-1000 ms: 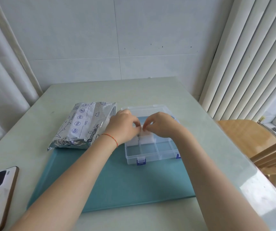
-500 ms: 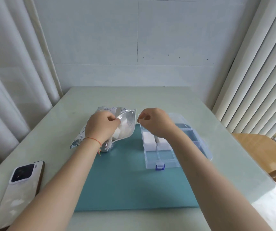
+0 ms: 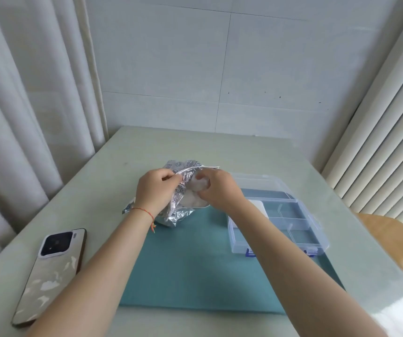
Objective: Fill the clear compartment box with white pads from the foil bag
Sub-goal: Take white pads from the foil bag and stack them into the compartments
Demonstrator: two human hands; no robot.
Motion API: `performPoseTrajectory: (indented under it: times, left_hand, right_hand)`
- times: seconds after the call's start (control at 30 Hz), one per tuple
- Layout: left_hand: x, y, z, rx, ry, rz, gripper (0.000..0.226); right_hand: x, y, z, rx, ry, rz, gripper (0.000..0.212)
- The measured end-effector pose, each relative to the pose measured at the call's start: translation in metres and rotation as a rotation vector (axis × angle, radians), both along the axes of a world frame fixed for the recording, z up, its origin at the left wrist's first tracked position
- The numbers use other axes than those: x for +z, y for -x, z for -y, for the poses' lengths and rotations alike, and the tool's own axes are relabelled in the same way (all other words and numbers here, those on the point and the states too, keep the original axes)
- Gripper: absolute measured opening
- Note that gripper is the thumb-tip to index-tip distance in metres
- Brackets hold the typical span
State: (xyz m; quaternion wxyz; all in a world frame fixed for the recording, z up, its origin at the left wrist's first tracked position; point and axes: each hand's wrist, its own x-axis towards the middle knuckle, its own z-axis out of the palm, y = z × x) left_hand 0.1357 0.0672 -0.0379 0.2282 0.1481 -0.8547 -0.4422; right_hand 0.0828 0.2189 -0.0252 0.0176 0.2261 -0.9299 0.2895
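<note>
Mat (image 3: 195, 276) lies on the surface (image 3: 244, 152), at its near middle; foil bag (image 3: 183, 190) sits at the mat's far left corner, compartment box (image 3: 292, 227) on the mat's right part, lid (image 3: 256, 182) laid open behind it. Left hand (image 3: 155, 190) grips the bag's left lip, right hand (image 3: 216, 190) is at the bag's mouth, between bag and box; one white pad (image 3: 258, 206) lies in a far-left compartment. Phone (image 3: 49, 276) rests on the surface left of the mat, near edge.
</note>
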Motion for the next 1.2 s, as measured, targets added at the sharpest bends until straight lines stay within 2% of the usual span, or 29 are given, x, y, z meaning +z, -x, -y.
performPoseTrajectory:
  times: [0.1,0.23,0.33,0.47,0.63,0.8,0.9,0.97,1.07,1.17,1.2]
  left_hand:
    - [-0.004,-0.001,0.001,0.003,-0.027,0.012,0.024]
    - [-0.007,0.004,0.003,0.038,-0.039,-0.001,0.026]
    - [-0.011,0.006,0.003,0.086,-0.069,-0.035,0.027]
    - [-0.013,0.007,0.000,0.098,-0.095,-0.073,0.026]
    - [-0.013,0.007,-0.005,0.076,-0.087,-0.087,0.028]
    - [-0.012,0.006,-0.006,0.052,-0.053,-0.085,0.031]
    - [-0.013,0.007,-0.006,0.047,-0.030,-0.084,0.031]
    - [-0.014,0.008,-0.005,0.041,-0.006,-0.074,0.029]
    - [-0.014,0.009,-0.004,0.018,0.024,-0.053,0.027]
    - [-0.006,0.010,-0.008,-0.029,0.014,-0.013,0.012]
    - [-0.005,0.011,-0.010,-0.039,0.024,-0.020,0.014]
  right_hand:
    - [-0.003,0.003,0.007,-0.021,-0.110,-0.051,0.023]
    - [-0.005,0.006,0.010,0.003,-0.244,-0.080,0.033]
    - [-0.006,0.008,0.009,-0.026,-0.264,-0.096,0.023]
    - [0.000,0.008,0.004,-0.035,-0.269,-0.058,0.024]
    - [0.005,0.010,-0.001,-0.001,-0.197,0.089,0.017]
    - [0.006,0.013,-0.004,0.006,-0.208,0.118,0.007]
    - [0.012,0.011,-0.006,0.044,-0.200,0.163,0.016]
    - [0.019,0.010,-0.011,0.046,-0.141,0.207,0.019]
    - [0.029,0.006,-0.025,0.012,0.012,0.233,0.010]
    - [0.039,0.002,-0.042,-0.040,0.106,0.241,0.016]
    - [0.042,0.001,-0.047,-0.049,0.147,0.258,0.015]
